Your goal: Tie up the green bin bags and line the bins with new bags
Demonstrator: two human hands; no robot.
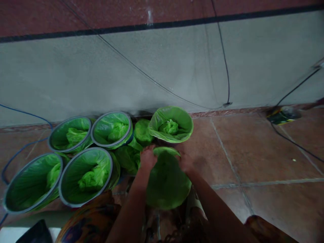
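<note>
Between my two hands is a green plastic bag [168, 189], its bright rim edge turned toward the wall. My left hand [148, 157] is closed around the left side of this edge. On the right side, my right hand [185, 162] grips it, with its fingers partly blurred. Whether a bin sits inside the bag cannot be seen. Just beyond stands a bin lined with a green bag [186, 123], which is folded over its rim and holds a crumpled green bundle [169, 127]. Left of that lies a rounded green bundle [143, 132], with loose green plastic [128, 158] nearer me.
Several grey-rimmed bins with green liners, one of them a near bin [61, 184], stand at the left. A pale wall [162, 64] runs behind. Black cable [225, 67] hangs down it; blue cable [19, 153] lies left. A dark green packet [282, 115] rests on the tiled floor [278, 152].
</note>
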